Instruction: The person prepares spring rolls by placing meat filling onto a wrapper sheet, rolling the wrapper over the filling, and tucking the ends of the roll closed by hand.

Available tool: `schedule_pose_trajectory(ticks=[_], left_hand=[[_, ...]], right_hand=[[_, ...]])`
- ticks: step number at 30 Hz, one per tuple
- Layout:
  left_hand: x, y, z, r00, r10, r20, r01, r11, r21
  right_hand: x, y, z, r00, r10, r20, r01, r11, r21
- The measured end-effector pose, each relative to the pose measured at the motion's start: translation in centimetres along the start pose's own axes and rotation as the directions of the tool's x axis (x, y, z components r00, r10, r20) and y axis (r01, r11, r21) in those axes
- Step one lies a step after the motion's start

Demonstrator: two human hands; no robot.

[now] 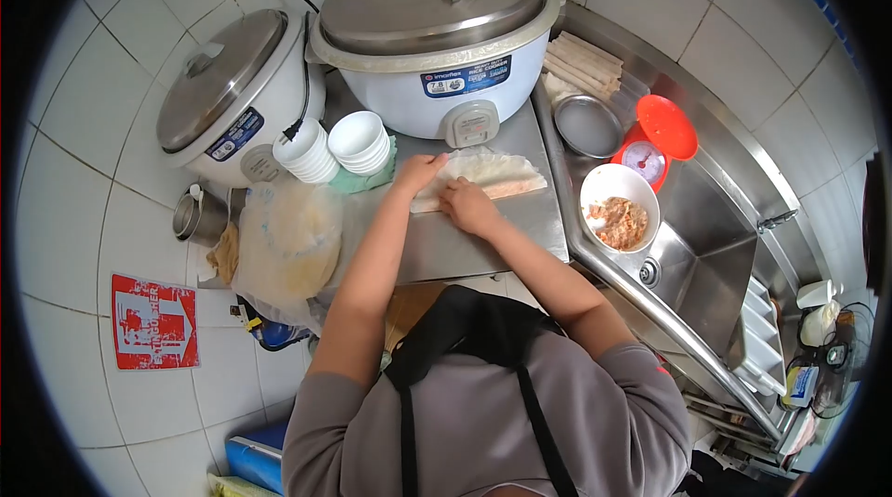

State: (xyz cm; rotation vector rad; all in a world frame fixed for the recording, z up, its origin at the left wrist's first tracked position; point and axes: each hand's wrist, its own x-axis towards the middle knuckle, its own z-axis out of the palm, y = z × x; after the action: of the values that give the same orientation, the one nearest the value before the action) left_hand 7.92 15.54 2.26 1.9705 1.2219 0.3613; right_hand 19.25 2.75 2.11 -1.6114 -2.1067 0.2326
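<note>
A thin pale wrapper (497,167) lies on the steel table, with a long strip of pinkish filling (516,188) showing along its near right side. My left hand (420,174) is closed on the wrapper's left end. Beside it, my right hand (467,206) presses bent fingers onto the wrapper's near edge, over the filling; its fingertips are partly hidden. To the right, a white bowl (595,179) holds orange-pink minced filling (620,224). Further back, several pale finished rolls (583,65) are stacked beside the large rice cooker.
Two rice cookers (409,88) stand behind the table. Stacked white bowls (360,139) and a plastic bag of round wrappers (290,232) sit at left. On the right are a round metal pan (588,125), a red dial scale (644,161) and a steel sink (701,260).
</note>
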Motion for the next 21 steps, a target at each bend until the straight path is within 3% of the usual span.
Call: schedule_pose_trajectory(ticks=[6, 9, 11, 15, 18, 20, 21], left_hand=[[0.0, 0.4, -0.2, 0.992, -0.057, 0.111, 0.053, 0.998, 0.039], [0.4, 0.0, 0.1, 0.990, -0.087, 0.112, 0.089, 0.996, -0.010], [0.3, 0.0, 0.3, 0.987, -0.120, 0.107, 0.126, 0.991, -0.051], [0.2, -0.8, 0.7, 0.999, -0.009, 0.031, 0.007, 0.998, 0.059], [-1.1, -0.9, 0.1, 0.999, 0.003, 0.042, -0.010, 0.987, 0.162], [-3.0, 0.8, -0.6, 0.999, -0.025, 0.044, 0.013, 0.963, 0.270], [-3.1, 0.7, -0.3, 0.999, 0.031, 0.008, -0.032, 0.967, 0.251]], right_hand=[[2.0, -0.7, 0.5, 0.991, 0.065, 0.115, -0.072, 0.996, 0.053], [2.8, -1.4, -0.5, 0.929, 0.121, 0.350, -0.111, 0.993, -0.050], [2.9, -1.7, 0.2, 0.953, 0.103, 0.286, -0.101, 0.995, -0.023], [2.1, -1.1, 1.4, 0.968, -0.006, 0.252, -0.013, 0.997, 0.074], [0.8, -1.3, -0.9, 0.993, 0.037, 0.108, -0.048, 0.994, 0.101], [0.0, -0.4, -1.2, 0.991, 0.040, 0.130, -0.043, 0.999, 0.022], [-0.5, -0.2, -0.9, 0.988, 0.043, 0.145, -0.042, 0.999, -0.013]])
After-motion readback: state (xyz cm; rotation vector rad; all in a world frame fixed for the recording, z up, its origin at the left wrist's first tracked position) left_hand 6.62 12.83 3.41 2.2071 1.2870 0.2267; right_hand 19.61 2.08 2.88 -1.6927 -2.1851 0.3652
